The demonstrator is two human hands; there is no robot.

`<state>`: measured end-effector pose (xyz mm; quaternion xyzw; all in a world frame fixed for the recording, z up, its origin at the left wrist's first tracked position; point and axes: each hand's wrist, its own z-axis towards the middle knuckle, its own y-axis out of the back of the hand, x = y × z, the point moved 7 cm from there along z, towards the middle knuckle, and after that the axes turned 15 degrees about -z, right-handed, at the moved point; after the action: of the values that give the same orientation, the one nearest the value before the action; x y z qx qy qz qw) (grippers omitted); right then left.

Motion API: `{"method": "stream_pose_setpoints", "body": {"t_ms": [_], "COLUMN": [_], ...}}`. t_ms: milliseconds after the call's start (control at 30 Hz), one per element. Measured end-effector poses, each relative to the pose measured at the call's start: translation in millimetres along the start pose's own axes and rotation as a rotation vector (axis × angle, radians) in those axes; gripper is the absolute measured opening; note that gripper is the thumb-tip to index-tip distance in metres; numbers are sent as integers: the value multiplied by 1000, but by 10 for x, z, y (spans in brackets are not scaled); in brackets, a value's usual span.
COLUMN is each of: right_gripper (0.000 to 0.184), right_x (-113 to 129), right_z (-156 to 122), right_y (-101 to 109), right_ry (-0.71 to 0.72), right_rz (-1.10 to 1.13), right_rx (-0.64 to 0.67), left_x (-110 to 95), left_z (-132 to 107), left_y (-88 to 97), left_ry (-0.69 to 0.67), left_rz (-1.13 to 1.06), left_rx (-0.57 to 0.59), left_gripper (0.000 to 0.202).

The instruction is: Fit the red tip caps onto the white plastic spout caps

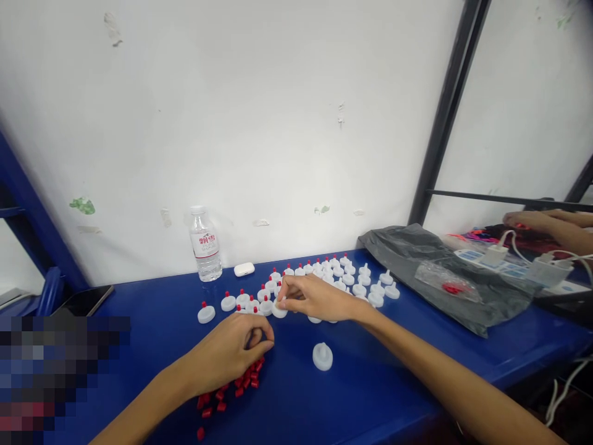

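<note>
My left hand [231, 355] rests curled on the blue table [370, 395], fingers closed over a scatter of small red caps [241, 386]; what it grips is hidden. My right hand [315, 300] reaches left and pinches a white round plastic piece [279, 310] at the edge of a row of white pieces with red tips [245, 301]. A larger group of the same pieces [352, 278] stands behind my right hand. One white piece without a red tip [322, 356] lies alone in front.
A water bottle [204, 244] and a white earbud case [244, 269] stand by the wall. A grey plastic bag [445, 278] with a small clear bag lies at right. A phone [86, 301] lies at left. Another person's hand [537, 220] works by power strips at far right.
</note>
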<state>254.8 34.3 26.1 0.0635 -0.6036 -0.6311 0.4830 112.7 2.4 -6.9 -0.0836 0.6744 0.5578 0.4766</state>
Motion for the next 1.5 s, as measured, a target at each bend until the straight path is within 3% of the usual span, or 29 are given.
{"method": "stream_pose_setpoints", "body": {"t_ms": [200,533,867,1067,1267,1500], "right_gripper": [12,35,44,34,41,34], "right_x": [40,78,105,120,149,152], "right_z": [8,15,13,2,-2,-4], "right_y": [-19,-61,-53,-32,22,65], "right_ry": [32,90,125,142,178,97], "right_rz": [-88,-244,-243,-210,-157,-2], "right_rx": [-39,-66,-159,-248,-363,-376], "left_x": [-60,-66,-93,-15,70,-5], "left_z": [-6,11,-7,3,-4,-6], "left_y": [265,291,289,318,381,232], "left_ry": [-89,-107,-150,-43,32,-75], "left_rz": [-9,-29,11,-34,-63,19], "left_rx": [-240,-336,-330,-356,-389,-242], "left_gripper": [20,28,23,28,39,40]}}
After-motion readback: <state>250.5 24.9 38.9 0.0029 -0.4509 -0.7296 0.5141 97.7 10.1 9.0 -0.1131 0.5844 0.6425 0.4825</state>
